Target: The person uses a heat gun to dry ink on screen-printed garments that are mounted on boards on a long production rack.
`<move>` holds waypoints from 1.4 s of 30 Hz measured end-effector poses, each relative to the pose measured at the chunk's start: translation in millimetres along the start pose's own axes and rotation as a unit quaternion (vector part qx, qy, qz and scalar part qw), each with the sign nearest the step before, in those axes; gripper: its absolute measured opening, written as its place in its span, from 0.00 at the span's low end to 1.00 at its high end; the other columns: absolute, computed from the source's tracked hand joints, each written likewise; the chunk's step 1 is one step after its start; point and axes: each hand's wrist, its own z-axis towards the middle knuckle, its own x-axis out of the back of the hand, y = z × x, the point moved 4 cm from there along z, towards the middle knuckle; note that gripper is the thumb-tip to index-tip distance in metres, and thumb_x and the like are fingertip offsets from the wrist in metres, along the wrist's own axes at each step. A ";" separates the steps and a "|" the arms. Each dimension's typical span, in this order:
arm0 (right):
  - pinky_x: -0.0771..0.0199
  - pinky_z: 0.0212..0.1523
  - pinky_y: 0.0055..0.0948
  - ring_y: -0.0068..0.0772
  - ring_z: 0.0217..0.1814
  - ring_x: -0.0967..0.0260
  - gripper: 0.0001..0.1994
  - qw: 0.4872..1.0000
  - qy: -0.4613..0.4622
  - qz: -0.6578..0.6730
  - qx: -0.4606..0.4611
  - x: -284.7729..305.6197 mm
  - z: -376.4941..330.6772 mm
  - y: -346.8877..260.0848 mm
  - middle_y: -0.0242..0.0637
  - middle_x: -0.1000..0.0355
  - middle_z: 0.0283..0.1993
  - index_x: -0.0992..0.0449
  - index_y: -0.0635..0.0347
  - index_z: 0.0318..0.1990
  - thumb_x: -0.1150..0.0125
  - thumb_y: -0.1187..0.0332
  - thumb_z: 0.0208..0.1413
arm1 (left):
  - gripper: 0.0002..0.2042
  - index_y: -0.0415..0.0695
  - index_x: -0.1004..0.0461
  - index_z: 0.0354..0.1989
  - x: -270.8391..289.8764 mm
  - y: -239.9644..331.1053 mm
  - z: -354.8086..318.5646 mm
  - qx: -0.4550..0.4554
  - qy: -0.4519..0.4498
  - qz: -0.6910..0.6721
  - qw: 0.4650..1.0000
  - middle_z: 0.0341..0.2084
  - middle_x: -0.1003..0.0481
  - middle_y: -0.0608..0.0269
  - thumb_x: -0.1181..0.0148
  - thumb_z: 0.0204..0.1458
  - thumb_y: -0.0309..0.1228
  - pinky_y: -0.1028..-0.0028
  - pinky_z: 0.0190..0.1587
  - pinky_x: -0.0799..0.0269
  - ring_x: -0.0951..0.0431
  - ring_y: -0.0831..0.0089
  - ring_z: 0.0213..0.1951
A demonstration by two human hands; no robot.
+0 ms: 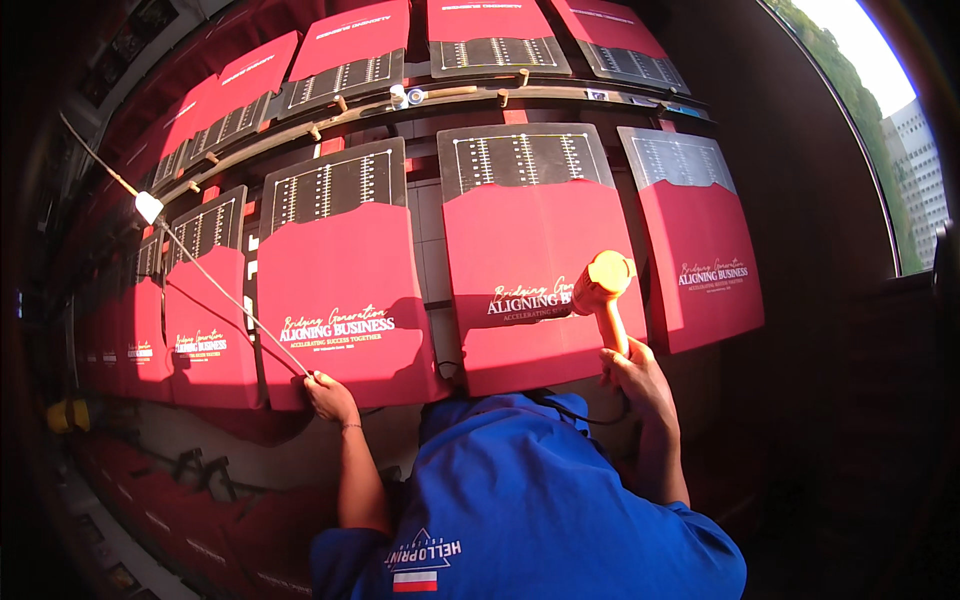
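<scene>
Head view: the orange dryer (609, 280), probably light and rigid, is best taken by its handle (614, 328), which the right hand (638, 374) grips over a red shirt (535, 225), while the left hand (333, 398) pinches a thin cord (255, 318).

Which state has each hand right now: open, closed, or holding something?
Left hand: closed, apparently holding the thin cord.
Right hand: closed around the handle of the orange handheld tool.
</scene>
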 end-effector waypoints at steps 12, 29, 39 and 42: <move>0.31 0.23 0.22 0.22 0.23 0.30 0.10 0.998 0.023 0.049 0.042 41.3 3.2 18.8 0.30 0.31 0.24 0.29 0.63 0.37 0.40 0.64 0.61 | 0.15 0.41 0.29 0.44 -2.3 -2.9 0.6 -0.012 -0.011 0.000 1.000 0.40 0.22 0.48 0.57 0.64 0.40 0.53 0.40 0.29 0.22 0.49 0.42; 0.32 0.21 0.22 0.22 0.23 0.30 0.10 0.992 -0.007 0.126 0.012 76.5 14.9 39.2 0.31 0.31 0.24 0.30 0.60 0.35 0.43 0.63 0.62 | 0.16 0.35 0.34 0.38 -22.5 -77.8 33.6 0.023 -0.063 -0.225 0.972 0.23 0.30 0.56 0.59 0.67 0.38 0.63 0.32 0.33 0.30 0.63 0.25; 0.30 0.25 0.23 0.23 0.24 0.30 0.11 0.990 -0.075 0.119 -0.003 -11.5 -2.9 6.4 0.32 0.29 0.26 0.28 0.63 0.45 0.43 0.64 0.63 | 0.13 0.41 0.32 0.41 -1.7 -169.6 98.2 0.153 -0.057 -0.248 0.955 0.21 0.30 0.61 0.57 0.66 0.38 0.72 0.18 0.35 0.32 0.74 0.17; 0.30 0.25 0.23 0.23 0.25 0.30 0.13 0.988 -0.104 0.111 0.001 -67.8 -8.8 -7.0 0.32 0.29 0.27 0.29 0.63 0.49 0.43 0.64 0.63 | 0.21 0.30 0.32 0.53 13.6 -219.6 146.2 0.112 0.057 -0.091 0.988 0.42 0.24 0.38 0.57 0.65 0.38 0.57 0.45 0.27 0.22 0.46 0.42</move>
